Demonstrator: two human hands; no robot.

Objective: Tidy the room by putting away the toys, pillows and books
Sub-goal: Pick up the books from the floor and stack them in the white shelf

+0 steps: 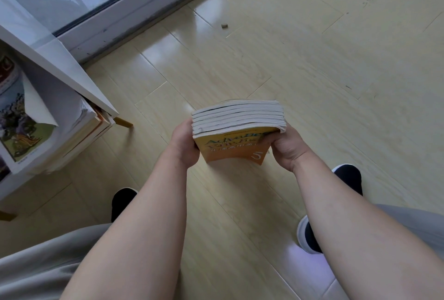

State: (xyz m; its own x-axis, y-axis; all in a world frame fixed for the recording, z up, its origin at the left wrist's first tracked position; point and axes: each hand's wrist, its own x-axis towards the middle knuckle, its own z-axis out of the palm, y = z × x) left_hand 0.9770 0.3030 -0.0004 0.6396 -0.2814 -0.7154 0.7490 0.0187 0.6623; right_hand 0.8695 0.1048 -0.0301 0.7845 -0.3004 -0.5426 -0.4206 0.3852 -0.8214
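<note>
Orange-yellow paper faces the head camera: it is the front cover of the nearest book in a stack of thin paperback books with white page edges (237,119), held in the air above the pale wood-grain laminate floor (312,64), well right of the shelf unit. The cover carries green lettering and a white "5"; the title is partly covered and cannot be read in full.

The left hand (185,146) grips the stack's left edge. Its fingers curl round the far side and are out of sight, so only the back of the hand shows. The right hand (286,148) clamps the right edge, its thumb pressed across the orange cover – the other fingers are hidden under the books.

At the left edge stands a white shelf unit (72,64), cut off by the frame, with a row of shelved books (28,122) leaning inside; their covers are blurred. Behind it runs a grey sliding-door frame (125,28) with glass. A small tan piece (224,25) lies on the floor, too small to identify. Black shoes (122,201) and grey trousers (36,263) show in part around the forearms.
</note>
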